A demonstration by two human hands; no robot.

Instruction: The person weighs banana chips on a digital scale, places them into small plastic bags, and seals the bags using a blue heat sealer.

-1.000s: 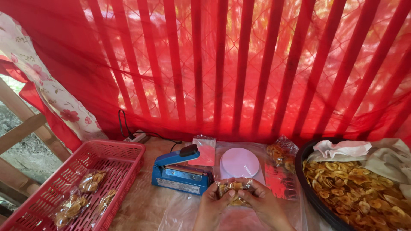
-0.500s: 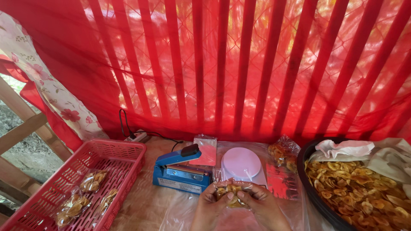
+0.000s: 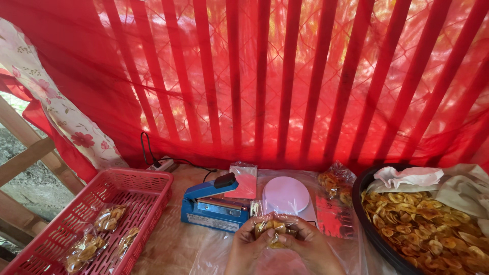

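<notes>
Both my hands hold a small clear bag of banana chips (image 3: 275,227) at the bottom middle of the head view. My left hand (image 3: 247,248) grips its left side and my right hand (image 3: 314,248) grips its right side, fingers pinched on the plastic. Just beyond the bag sits a white round-topped kitchen scale (image 3: 287,196). A blue heat sealer (image 3: 211,204) with a black handle stands to the left of the scale, its arm raised.
A red plastic basket (image 3: 147,184) at the left holds several filled chip bags (image 3: 109,218). A large dark bowl (image 3: 362,214) of banana chips (image 3: 433,229) sits at the right, with cloths on its far side. Another filled bag (image 3: 333,181), a stack of empty bags (image 3: 243,179), a power strip (image 3: 160,164), red cloth behind.
My hands and the bag have shifted slightly lower and nearer to me; the view has tilted a little. Nothing else moved.
</notes>
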